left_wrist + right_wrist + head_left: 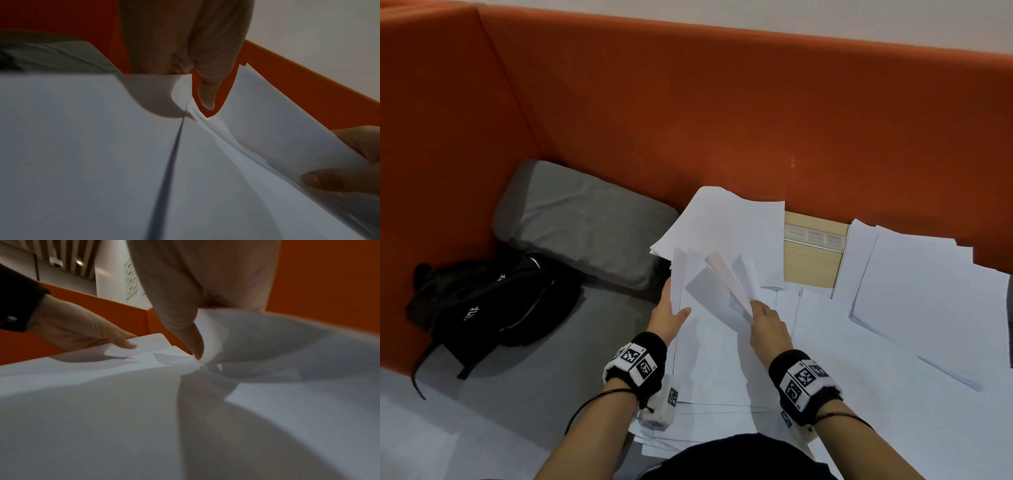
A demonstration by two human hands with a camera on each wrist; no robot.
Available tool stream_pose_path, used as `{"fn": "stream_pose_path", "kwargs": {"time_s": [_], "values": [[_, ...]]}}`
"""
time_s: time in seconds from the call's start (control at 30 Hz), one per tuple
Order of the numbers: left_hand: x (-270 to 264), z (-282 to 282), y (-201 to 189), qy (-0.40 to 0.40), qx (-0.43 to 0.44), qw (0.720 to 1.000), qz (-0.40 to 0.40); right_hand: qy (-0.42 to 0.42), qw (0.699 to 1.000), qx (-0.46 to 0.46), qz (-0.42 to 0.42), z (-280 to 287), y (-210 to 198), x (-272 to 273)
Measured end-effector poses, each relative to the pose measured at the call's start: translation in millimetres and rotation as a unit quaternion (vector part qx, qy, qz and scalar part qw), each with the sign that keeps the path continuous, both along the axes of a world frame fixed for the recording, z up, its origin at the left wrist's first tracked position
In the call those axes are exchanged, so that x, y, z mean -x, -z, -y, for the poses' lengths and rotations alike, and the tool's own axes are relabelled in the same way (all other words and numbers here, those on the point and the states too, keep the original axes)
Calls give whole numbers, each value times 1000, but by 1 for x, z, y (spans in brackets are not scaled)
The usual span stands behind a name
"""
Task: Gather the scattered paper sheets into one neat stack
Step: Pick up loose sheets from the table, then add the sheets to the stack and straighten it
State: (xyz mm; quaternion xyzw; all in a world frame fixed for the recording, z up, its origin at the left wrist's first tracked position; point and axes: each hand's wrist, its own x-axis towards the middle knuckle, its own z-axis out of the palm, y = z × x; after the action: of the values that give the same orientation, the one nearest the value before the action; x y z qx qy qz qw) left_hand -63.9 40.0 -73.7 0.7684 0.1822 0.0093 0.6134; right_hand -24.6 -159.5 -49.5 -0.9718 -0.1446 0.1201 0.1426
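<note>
Above the scattered white paper sheets (859,342), the right hand (768,325) pinches lifted sheets (722,281); the left hand (667,318) grips their left edge.

The paper sheets (914,291) look thin, matt and smooth. The orange partition (688,113) is matt woven cloth; the grey cushion (582,222) is soft creased fabric. The black backpack (493,305) is slightly shiny synthetic. The tabletop (810,263) shows pale smooth wood.

Paper sheets (739,342) cover the table (811,260); left of them, a bag (493,305) before a cushion (582,222)
</note>
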Motion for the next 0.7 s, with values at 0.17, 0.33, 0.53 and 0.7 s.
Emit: {"fn": "stream_pose_path", "kwargs": {"time_s": [0.17,0.33,0.53,0.7], "values": [[-1,-2,5,4,2,1000,-2,31,998,-51,-26,4,-2,-3],[-4,-4,10,-24,-5,999,-26,168,952,-235,-100,12,-7,-14],[-5,-8,-17,-103,61,992,30,235,853,-461,-74,29,-32,-27],[-6,-5,-85,-94,141,971,169,211,787,-579,-29,41,-74,-32]]}}
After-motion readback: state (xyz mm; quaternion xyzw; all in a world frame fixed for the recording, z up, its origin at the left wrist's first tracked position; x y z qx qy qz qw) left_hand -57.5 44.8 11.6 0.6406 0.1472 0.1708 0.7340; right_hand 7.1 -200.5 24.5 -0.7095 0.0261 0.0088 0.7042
